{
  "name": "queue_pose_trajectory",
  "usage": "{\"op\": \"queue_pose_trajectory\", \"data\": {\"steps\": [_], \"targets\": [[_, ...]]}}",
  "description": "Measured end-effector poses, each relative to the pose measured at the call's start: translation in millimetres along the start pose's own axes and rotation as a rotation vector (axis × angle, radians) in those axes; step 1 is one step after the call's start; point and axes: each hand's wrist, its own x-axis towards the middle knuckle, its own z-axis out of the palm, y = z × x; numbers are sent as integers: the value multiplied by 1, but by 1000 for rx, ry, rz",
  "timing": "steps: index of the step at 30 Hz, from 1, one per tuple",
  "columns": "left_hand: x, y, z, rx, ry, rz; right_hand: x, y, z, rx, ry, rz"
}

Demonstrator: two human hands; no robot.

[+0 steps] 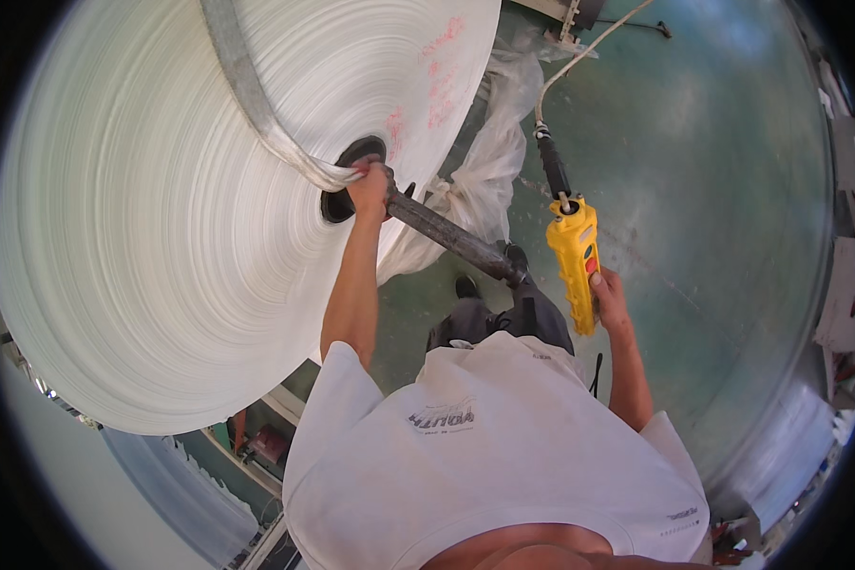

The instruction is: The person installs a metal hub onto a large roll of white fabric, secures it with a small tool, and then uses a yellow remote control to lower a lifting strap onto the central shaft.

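A huge roll of white sheet material (190,218) fills the left side, its flat end facing me. A dark metal shaft (451,236) sticks out of its core (336,205) toward my legs. My left hand (370,186) is closed on a pale lifting sling (256,114) where it meets the shaft at the core. The sling runs up across the roll's end and out of view. My right hand (610,298) grips a yellow crane pendant (572,252) from its right side, thumb beside the red button. A cable (579,57) rises from the pendant.
Crumpled clear plastic film (484,180) lies on the green floor (712,199) between the roll and my feet. A metal frame (280,404) stands below the roll at the lower left. Machine parts and materials line the right edge. A grey machine part (560,14) is at the top.
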Motion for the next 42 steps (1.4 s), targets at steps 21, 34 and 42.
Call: {"op": "queue_pose_trajectory", "data": {"steps": [21,34,42], "targets": [[40,4,9,175,6,-27,27,-25,1,-223,86,186],[29,16,16,240,69,-89,27,-23,-1,-151,68,165],[47,0,8,268,55,-19,32,4,-8,-169,71,148]]}}
